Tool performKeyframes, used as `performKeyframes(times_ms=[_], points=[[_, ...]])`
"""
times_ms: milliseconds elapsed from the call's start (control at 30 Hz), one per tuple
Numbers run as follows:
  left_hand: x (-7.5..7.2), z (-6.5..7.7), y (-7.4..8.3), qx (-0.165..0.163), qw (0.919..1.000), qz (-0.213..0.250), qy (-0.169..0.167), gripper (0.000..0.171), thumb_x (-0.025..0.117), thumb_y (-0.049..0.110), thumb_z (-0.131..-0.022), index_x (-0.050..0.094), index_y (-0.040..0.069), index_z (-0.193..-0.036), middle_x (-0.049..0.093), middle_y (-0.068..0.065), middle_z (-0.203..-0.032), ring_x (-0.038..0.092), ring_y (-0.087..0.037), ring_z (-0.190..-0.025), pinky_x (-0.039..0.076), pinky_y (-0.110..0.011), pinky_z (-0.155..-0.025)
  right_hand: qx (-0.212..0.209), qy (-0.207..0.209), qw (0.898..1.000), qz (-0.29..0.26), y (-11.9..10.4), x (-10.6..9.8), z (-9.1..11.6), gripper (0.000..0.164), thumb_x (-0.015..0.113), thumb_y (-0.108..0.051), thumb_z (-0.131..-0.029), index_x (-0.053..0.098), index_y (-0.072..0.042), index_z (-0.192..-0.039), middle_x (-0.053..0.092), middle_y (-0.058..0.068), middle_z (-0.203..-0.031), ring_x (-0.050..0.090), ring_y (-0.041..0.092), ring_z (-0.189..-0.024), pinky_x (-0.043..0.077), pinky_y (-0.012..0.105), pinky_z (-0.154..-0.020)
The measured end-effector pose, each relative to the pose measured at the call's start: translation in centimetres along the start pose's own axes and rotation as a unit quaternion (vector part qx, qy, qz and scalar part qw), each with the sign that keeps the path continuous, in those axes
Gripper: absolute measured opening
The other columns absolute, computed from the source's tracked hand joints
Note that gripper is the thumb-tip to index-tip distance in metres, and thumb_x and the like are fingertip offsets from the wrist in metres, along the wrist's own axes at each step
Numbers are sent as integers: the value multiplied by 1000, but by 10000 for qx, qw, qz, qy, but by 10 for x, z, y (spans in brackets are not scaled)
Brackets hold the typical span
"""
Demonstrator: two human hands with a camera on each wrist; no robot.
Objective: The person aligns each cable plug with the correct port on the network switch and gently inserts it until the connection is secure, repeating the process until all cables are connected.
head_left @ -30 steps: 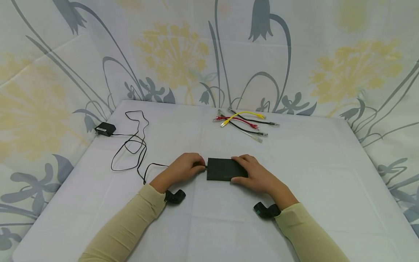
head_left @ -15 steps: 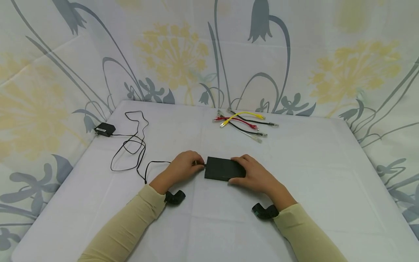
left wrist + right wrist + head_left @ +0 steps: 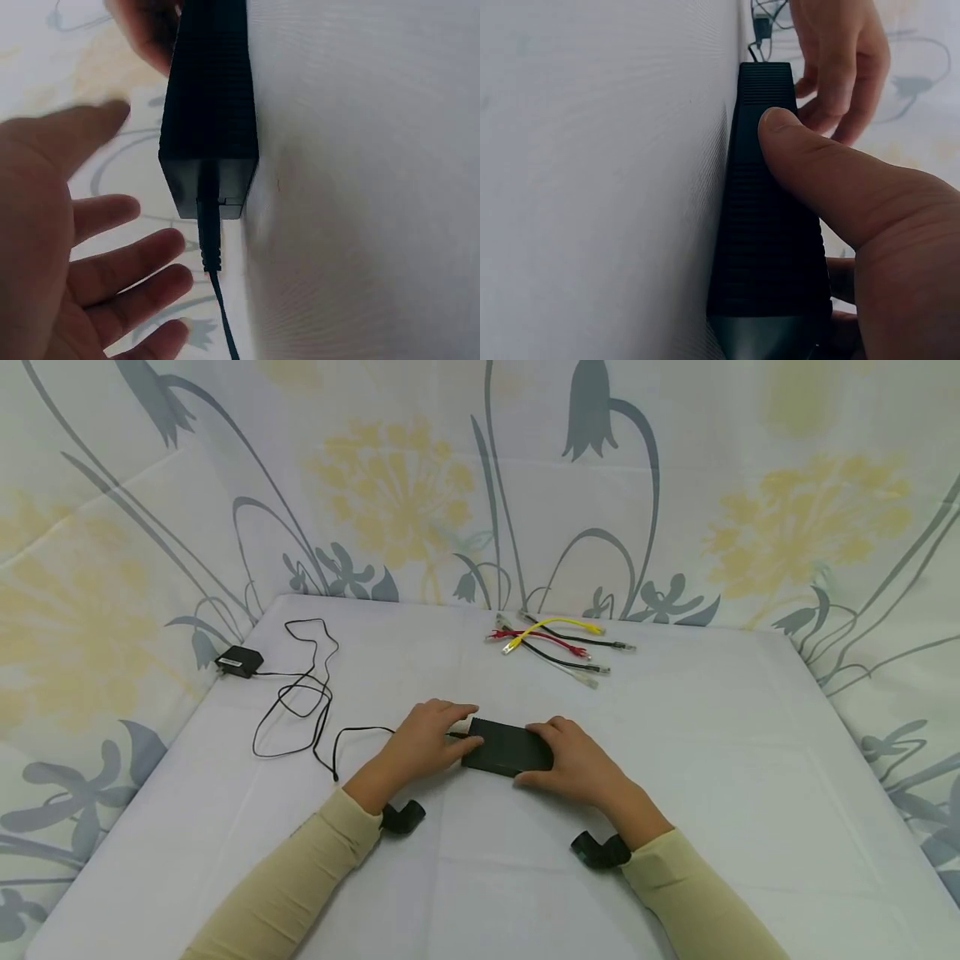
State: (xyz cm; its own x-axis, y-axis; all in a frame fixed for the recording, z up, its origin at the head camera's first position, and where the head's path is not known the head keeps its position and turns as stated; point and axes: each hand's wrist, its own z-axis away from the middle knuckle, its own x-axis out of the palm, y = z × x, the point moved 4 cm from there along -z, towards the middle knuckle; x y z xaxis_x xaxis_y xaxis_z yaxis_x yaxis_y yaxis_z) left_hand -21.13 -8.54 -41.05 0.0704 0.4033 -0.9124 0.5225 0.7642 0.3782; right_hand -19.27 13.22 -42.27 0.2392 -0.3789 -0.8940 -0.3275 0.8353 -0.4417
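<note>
A flat black box (image 3: 501,750) with ribbed sides lies on the table in the head view. My right hand (image 3: 581,764) grips its right end, the thumb (image 3: 799,142) along the near ribbed side. A thin black cord ends in a barrel plug (image 3: 210,236), which sits in the socket on the box's left end face. Around that plug my left hand (image 3: 423,739) holds nothing. Its fingers (image 3: 127,262) are spread and apart from the plug in the left wrist view. From above, the left thumb overlaps the box's left edge.
At the table's left edge sits a black power adapter (image 3: 239,661), its cord (image 3: 330,697) looped across the left side. Several short network cables, one of them yellow (image 3: 555,623), lie in a heap at the back. A flower-patterned curtain (image 3: 405,485) hangs behind the white table (image 3: 712,735).
My left hand has let go of the plug and spread its fingers. The box has shifted slightly left and turned a little, with my right hand still gripping it.
</note>
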Motion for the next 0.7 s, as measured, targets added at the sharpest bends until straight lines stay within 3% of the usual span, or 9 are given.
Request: performKeyframes(times_ms=[133,233,500,700], points=[[2,1,8,-7,9980,-284,-562,73,68,58,-83,54,12,-139,60,-8,-135,53,-28,-126,39,-48,-106,-28,48,10000,26,-1,0,1,84,75,-60,-74,51,-13,-140,53,9,-126,51,24,-115,45,45,-99],[3,1,12,-48,9949,-530,-855,75,67,58,-83,53,10,-139,56,-9,-139,50,-28,-131,38,-48,-108,-75,76,9999,32,-2,0,1,84,75,-60,-74,51,-13,-140,53,8,-124,51,24,-114,45,44,-98],[2,1,13,37,9941,-616,-887,68,65,50,-88,53,6,-139,53,-12,-142,47,-31,-134,36,-47,-111,-118,115,9999,-28,-2,1,0,87,76,-60,-73,50,-13,-141,53,7,-125,50,24,-117,44,44,-99],[2,1,7,-30,9935,-668,-917,60,61,43,-93,52,7,-141,51,-11,-145,45,-29,-136,34,-44,-113,-135,-30,9997,-214,-2,1,0,83,69,-60,-81,47,-11,-144,51,10,-131,49,27,-123,42,47,-103]])
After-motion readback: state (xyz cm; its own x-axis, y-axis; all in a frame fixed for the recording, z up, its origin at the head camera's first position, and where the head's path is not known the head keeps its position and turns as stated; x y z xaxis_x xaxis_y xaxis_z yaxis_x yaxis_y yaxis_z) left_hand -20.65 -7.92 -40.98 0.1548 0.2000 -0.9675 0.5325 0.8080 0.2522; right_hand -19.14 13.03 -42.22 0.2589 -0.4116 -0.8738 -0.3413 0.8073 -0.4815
